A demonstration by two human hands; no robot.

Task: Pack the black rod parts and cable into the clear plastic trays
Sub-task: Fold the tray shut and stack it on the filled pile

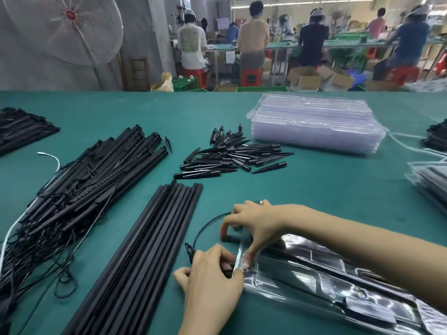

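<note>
Hands (232, 250) covering tray (338, 286) end, contents blurred

Both my hands are down low in front of me, close together. My left hand (212, 274) comes up from the bottom with the fingers curled in and pinching. My right hand (251, 222) reaches in from the right on a bare forearm, fingers bent down, thumb and fingertips pinching too.

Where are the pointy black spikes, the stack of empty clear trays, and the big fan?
pointy black spikes (232, 157): head view, middle of pile.
stack of empty clear trays (314, 124): head view, top tray.
big fan (70, 14): head view, red hub.
</note>
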